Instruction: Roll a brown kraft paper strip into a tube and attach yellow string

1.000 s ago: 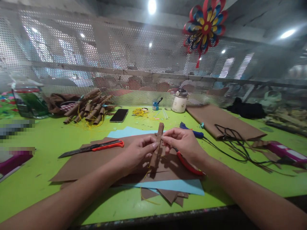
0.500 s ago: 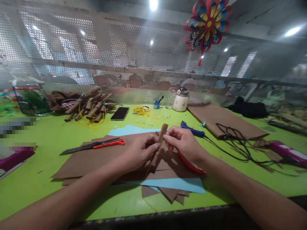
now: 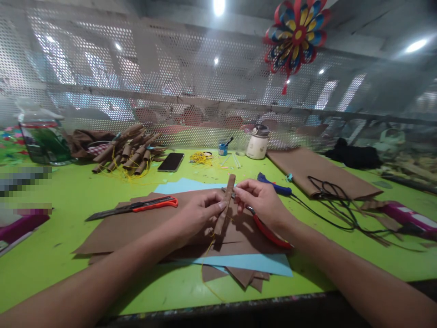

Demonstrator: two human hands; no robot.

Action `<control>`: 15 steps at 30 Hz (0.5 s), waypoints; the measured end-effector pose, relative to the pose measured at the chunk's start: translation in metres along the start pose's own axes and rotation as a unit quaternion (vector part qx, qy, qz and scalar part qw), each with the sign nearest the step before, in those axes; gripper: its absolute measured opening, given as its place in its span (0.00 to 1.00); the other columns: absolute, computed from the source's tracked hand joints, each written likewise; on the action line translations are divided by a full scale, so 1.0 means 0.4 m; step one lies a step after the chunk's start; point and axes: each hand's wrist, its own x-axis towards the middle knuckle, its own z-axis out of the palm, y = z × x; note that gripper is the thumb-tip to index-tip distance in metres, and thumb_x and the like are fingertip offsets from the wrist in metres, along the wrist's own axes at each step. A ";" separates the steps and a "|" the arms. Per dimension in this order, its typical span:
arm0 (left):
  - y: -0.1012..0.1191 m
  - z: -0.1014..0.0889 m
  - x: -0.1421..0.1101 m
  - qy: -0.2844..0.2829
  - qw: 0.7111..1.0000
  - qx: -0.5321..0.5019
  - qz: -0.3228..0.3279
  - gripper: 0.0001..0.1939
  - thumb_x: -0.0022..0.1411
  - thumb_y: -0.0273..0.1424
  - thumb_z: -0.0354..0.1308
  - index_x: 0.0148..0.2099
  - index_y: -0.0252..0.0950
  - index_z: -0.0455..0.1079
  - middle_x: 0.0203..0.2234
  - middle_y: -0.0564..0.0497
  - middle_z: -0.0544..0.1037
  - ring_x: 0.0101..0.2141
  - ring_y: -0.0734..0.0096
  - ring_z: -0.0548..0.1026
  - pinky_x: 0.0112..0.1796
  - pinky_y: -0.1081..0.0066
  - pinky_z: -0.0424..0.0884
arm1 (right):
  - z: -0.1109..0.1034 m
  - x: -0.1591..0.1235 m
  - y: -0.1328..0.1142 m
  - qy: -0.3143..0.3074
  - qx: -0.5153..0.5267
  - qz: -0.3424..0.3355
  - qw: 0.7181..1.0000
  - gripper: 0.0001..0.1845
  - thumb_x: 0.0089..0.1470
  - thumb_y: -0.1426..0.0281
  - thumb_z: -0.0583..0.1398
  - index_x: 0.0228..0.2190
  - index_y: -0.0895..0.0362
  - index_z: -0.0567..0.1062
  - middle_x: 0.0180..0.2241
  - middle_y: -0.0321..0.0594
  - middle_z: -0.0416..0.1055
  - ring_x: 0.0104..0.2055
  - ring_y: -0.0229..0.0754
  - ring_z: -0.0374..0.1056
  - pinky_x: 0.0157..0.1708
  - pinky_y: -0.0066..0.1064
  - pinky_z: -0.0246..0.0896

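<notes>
My left hand (image 3: 200, 213) pinches a small brown paper roll (image 3: 226, 202) between thumb and fingers, tilted over the stacked sheets. A thin yellow string (image 3: 206, 255) trails from near the roll's lower end down toward the table edge. Just right of the roll, my right hand (image 3: 261, 200) has its thumb and fingertips pressed together; whatever they hold, if anything, is too small to make out. Partly hidden below that hand lies a red-handled cutting tool (image 3: 271, 234). Beneath both hands are brown paper sheets (image 3: 136, 228) with light blue sheets (image 3: 266, 263).
An orange utility knife (image 3: 153, 205) rests on the paper at left. Behind are bundled brown paper rolls (image 3: 128, 150), a phone (image 3: 171, 162), tangled yellow string (image 3: 201, 158) and a white jar (image 3: 257, 142). A blue-handled corded tool (image 3: 278, 186) and folded brown paper (image 3: 317, 171) lie at right.
The brown paper roll has turned slightly in my left hand, showing more of its length. My right fingertips have come away from it, a little to the right.
</notes>
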 end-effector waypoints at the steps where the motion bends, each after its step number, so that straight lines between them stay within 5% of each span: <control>1: 0.002 0.000 0.001 0.004 1.000 0.021 0.012 0.15 0.59 0.42 0.55 0.39 0.34 0.67 0.26 0.51 0.72 0.25 0.73 0.70 0.26 0.73 0.64 | 0.004 -0.002 0.001 0.001 -0.005 -0.004 1.000 0.12 0.52 0.62 0.60 0.27 0.59 0.70 0.23 0.34 0.69 0.21 0.33 0.66 0.25 0.28 0.62; 7: 0.031 0.010 -0.001 0.045 0.971 0.213 0.102 0.10 0.61 0.34 0.51 0.33 0.33 0.67 0.28 0.52 0.72 0.30 0.72 0.69 0.32 0.72 0.64 | 0.018 -0.010 0.005 0.005 0.002 -0.001 1.000 0.09 0.50 0.66 0.61 0.27 0.59 0.70 0.21 0.33 0.69 0.20 0.33 0.66 0.24 0.28 0.62; 15: 0.033 0.013 0.000 0.082 0.944 0.301 0.108 0.07 0.58 0.31 0.51 0.29 0.34 0.65 0.22 0.55 0.69 0.24 0.75 0.65 0.27 0.74 0.60 | 0.021 -0.015 0.005 0.015 0.001 0.016 1.000 0.10 0.51 0.65 0.60 0.24 0.58 0.66 0.19 0.31 0.65 0.17 0.32 0.61 0.20 0.27 0.59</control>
